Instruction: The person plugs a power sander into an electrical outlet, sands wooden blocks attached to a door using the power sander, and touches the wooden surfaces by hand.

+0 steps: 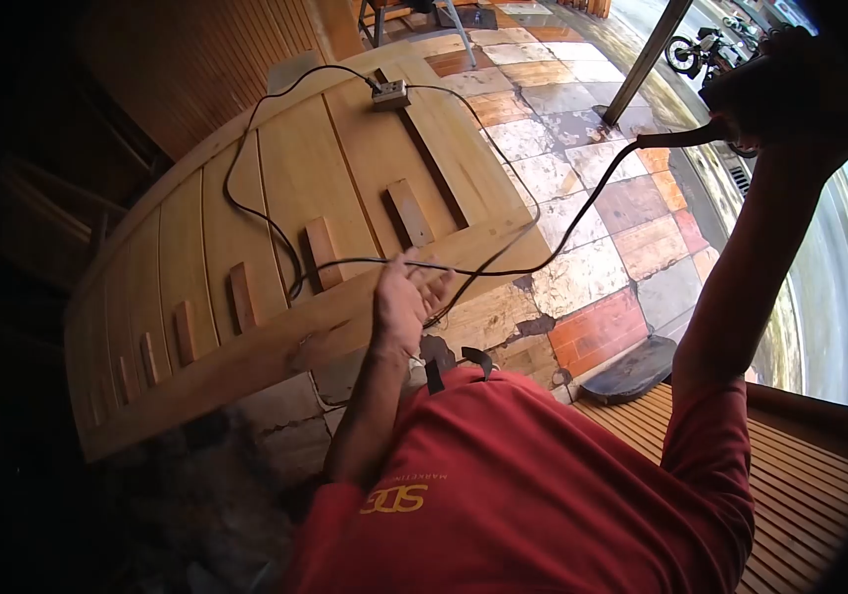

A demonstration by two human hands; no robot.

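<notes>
My right hand (825, 119) is raised at the upper right, wrapped round a dark corded power tool (746, 99). Deep shadow hides the tool's exact kind. From its end a black power cord (592, 203) droops down and runs left over the wooden panel. My left hand (406, 302) is by the panel's near edge with its fingers apart, slightly blurred. The cord crosses at its fingertips; whether they touch it I cannot tell. The large pale wooden panel (295, 168) lies flat, with several small wood blocks (407, 211) in a row along it.
A power socket box (390, 95) sits on the panel's far part, with cords plugged in. Patchwork floor tiles (582, 267) surround the panel. A dark post (647, 64) stands beyond, and a motorcycle (706, 51) is on the street side. Slatted wood (800, 465) lies at lower right.
</notes>
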